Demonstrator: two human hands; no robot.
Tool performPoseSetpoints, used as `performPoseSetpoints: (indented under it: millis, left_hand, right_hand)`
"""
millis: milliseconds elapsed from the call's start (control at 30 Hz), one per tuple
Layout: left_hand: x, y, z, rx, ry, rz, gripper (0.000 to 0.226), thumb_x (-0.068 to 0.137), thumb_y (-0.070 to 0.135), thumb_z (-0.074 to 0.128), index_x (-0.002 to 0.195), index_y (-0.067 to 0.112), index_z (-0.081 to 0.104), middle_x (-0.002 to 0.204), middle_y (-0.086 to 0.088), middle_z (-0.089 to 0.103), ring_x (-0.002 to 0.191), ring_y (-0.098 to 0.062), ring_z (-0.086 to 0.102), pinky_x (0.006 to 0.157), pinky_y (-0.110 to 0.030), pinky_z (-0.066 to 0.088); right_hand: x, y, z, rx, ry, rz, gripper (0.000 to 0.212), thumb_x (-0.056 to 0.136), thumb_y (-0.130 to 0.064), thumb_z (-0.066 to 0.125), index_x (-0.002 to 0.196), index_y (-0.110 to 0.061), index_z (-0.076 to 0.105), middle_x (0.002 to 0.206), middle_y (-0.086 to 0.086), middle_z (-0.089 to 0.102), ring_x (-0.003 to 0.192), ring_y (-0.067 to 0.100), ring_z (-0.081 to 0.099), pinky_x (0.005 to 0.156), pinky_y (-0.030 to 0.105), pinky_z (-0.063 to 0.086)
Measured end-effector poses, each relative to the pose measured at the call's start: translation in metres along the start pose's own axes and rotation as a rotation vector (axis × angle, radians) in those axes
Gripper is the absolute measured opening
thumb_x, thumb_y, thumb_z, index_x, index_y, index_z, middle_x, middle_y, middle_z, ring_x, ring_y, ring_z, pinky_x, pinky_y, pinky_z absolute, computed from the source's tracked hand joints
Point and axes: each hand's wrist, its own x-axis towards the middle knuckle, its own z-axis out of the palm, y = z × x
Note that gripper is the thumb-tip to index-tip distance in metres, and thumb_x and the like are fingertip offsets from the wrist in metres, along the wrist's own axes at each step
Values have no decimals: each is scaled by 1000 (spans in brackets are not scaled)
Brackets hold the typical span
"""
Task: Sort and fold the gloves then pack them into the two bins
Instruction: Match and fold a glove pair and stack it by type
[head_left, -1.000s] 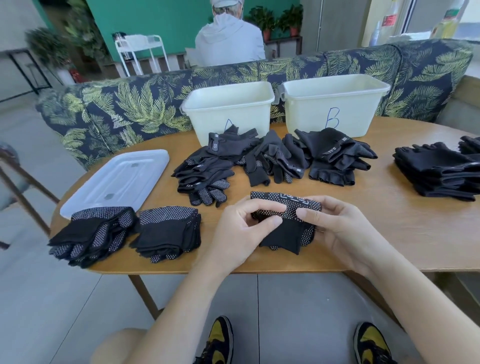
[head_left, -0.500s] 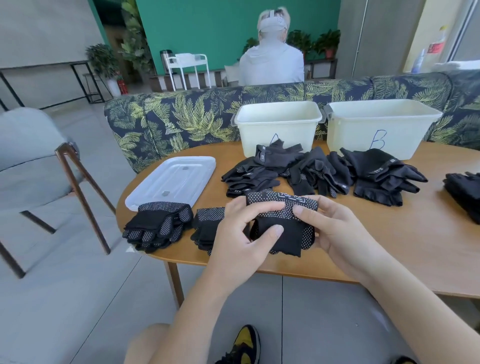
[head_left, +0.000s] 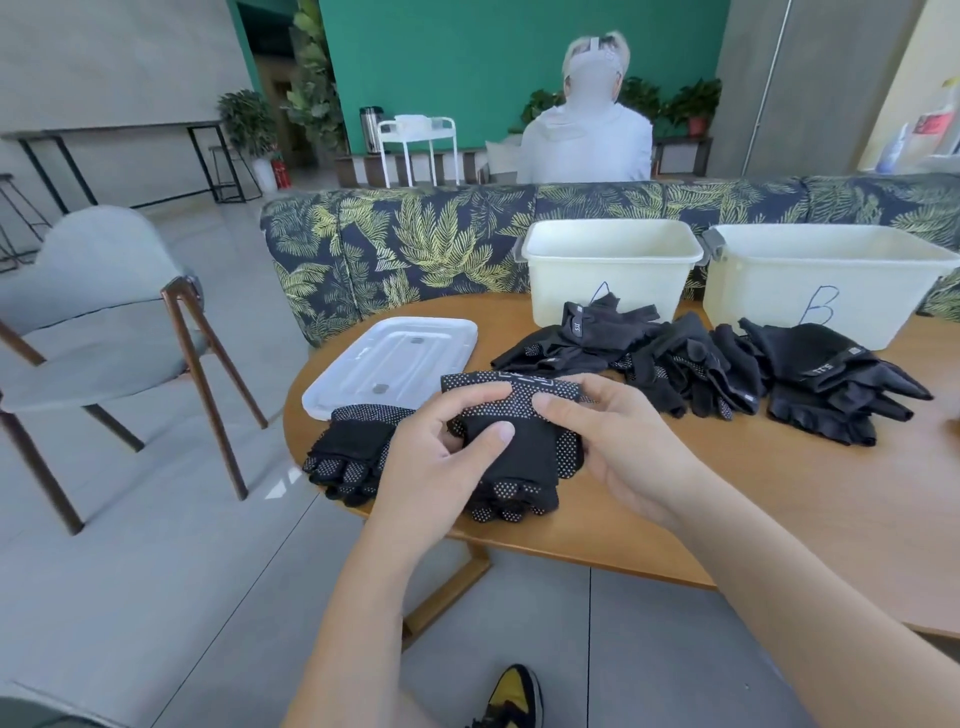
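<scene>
Both hands hold a folded black fabric glove with white grip dots (head_left: 519, 447) above the near edge of the round wooden table (head_left: 779, 499). The left hand (head_left: 441, 457) pinches its left side, thumb on the plain black panel, fingers on the dotted cuff; the right hand (head_left: 618, 436) grips the right side. A stack of dotted black gloves (head_left: 353, 457) on the table left of the held glove is partly hidden behind the left hand. The white plastic bin marked B (head_left: 821, 280) at the table's far side is cut off by the frame edge.

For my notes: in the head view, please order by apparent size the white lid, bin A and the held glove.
1. bin A
2. white lid, similar, so unsure
3. held glove, nearer the camera
</scene>
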Motion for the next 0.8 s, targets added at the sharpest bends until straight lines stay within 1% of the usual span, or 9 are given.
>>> performPoseSetpoints:
  millis: [100, 167, 233, 333, 400, 533, 633, 700, 800]
  left_hand:
    - [10, -7, -4, 48, 27, -50, 32, 86, 31, 72, 114, 48, 72, 93, -28, 69, 77, -50, 60, 77, -63, 56]
    - [16, -15, -5, 97, 48, -71, 30, 89, 27, 73, 110, 49, 73, 85, 4, 75, 73, -32, 63, 79, -49, 59]
    - [20, -23, -6, 162, 51, -85, 28, 89, 31, 72, 110, 50, 73, 101, 18, 74, 94, -12, 69, 95, -43, 57]
    - [23, -30, -6, 249, 32, -92, 26, 91, 34, 71, 113, 49, 72, 119, 20, 69, 115, 0, 61, 107, -34, 48]
    - [21, -33, -5, 332, 21, -93, 27, 93, 34, 70, 116, 48, 72, 123, 17, 65, 113, 3, 56, 103, -20, 42]
    - [20, -40, -4, 463, 14, -102, 27, 95, 37, 67, 120, 46, 71, 118, 8, 62, 104, -1, 55, 80, 2, 35]
    - [21, -44, -5, 505, 18, -118, 26, 96, 39, 66, 121, 45, 71, 119, 7, 61, 106, -3, 54, 76, 0, 32]
    - [21, -46, -4, 532, 26, -112, 27, 96, 40, 65, 122, 44, 71, 120, 7, 61, 103, -1, 52, 75, 0, 32]
    - [21, -50, -2, 599, 41, -111, 29, 97, 45, 62, 125, 46, 69, 124, 7, 62, 101, -2, 54, 79, -9, 37]
  right_hand:
    - [15, 6, 5, -49, 20, 50, 22, 96, -13, 69, 117, -5, 67, 109, 15, 76, 99, 29, 75, 82, 45, 61]
    - [22, 10, 6, -74, 22, 80, 20, 97, -13, 68, 115, -5, 66, 109, 15, 76, 97, 27, 75, 74, 40, 61]
    - [27, 15, 5, -92, 28, 103, 18, 98, -13, 67, 114, -5, 66, 108, 15, 76, 97, 27, 75, 73, 39, 61]
    - [31, 22, 3, -116, 38, 127, 17, 98, -12, 67, 114, -5, 67, 107, 14, 76, 97, 28, 75, 78, 44, 62]
    - [33, 26, 1, -145, 54, 133, 16, 98, -11, 67, 113, -5, 67, 106, 14, 76, 97, 28, 76, 76, 43, 63]
    - [37, 34, 1, -246, 97, 155, 15, 96, -13, 70, 108, -5, 67, 103, 13, 75, 94, 28, 75, 73, 41, 63]
    - [37, 37, 0, -487, 122, 102, 15, 95, -26, 72, 96, -11, 69, 87, 2, 73, 80, 18, 72, 68, 28, 59]
    - [36, 35, -1, -780, 157, 2, 25, 94, -35, 71, 80, -16, 64, 68, -6, 59, 63, 8, 56, 52, 10, 39]
    - [35, 37, -1, -945, 173, -55, 27, 94, -43, 69, 86, -19, 62, 68, -8, 52, 60, 5, 48, 48, 12, 36]
